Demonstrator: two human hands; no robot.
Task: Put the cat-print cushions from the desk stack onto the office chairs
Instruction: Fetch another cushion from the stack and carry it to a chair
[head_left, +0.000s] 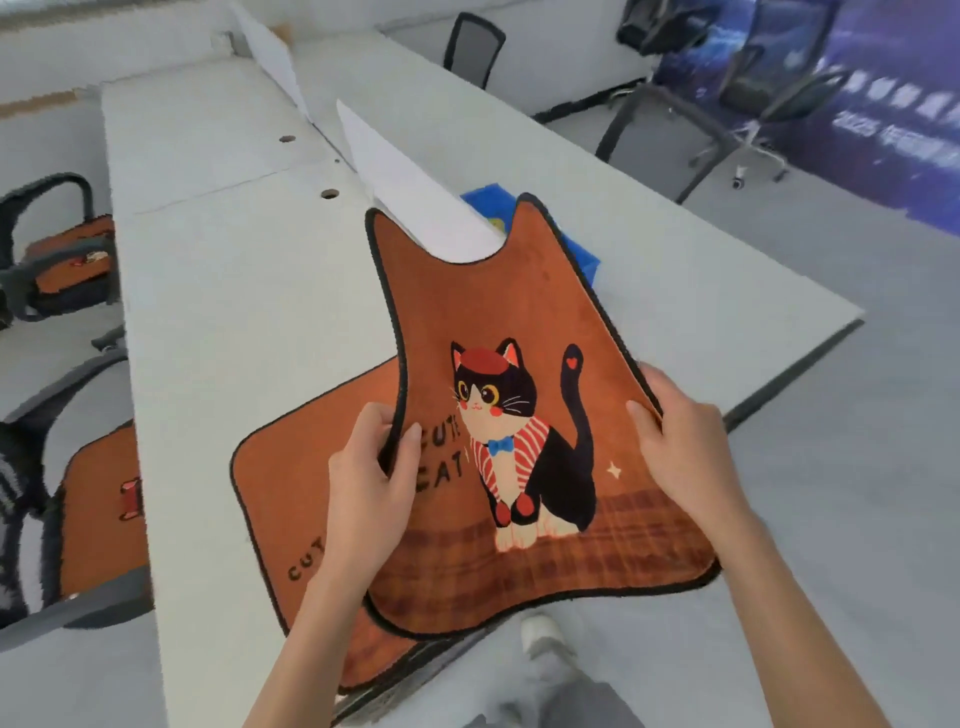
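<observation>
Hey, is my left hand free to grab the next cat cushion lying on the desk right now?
Probably not yet. The left hand is gripping the left edge of the lifted cushion, as the right hand grips the other edge. The cushion on the desk lies just beneath, uncovered on its left side.

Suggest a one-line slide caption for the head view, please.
Both hands, left hand and right hand, lift a cat-print cushion off the desk stack.

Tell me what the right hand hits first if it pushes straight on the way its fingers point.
The right hand already grips the lifted cat-print cushion, so that first. Beyond it probably the white desk; depth is unclear.
</observation>
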